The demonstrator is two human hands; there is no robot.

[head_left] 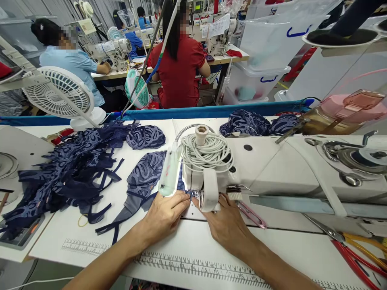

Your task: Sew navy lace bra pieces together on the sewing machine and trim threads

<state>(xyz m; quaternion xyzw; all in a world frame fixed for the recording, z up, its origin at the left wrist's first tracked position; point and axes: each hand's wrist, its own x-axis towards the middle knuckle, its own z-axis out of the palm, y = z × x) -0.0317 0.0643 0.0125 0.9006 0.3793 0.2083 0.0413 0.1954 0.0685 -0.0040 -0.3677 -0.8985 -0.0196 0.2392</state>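
A sewing machine [250,161] lies across the table, with a white cord coil [207,153] on its head. Under its needle area is a piece of navy lace fabric [180,183], mostly hidden by the head and a clear plastic guard [169,171]. My left hand [166,213] presses its closed fingers on this fabric, left of the presser foot [195,194]. From the right, my right hand [225,219] reaches in with its thumb at the fabric's edge; its other fingertips are partly behind the machine head. A navy lace bra cup [145,173] with straps lies beside my left hand.
Navy lace pieces [75,169] are heaped at left; another cup [146,137] lies behind. Pink tweezers [251,214] and scissors [341,237] are at right. A printed ruler [193,264] runs along the front. A white fan [60,92] stands at back left; co-workers sit beyond.
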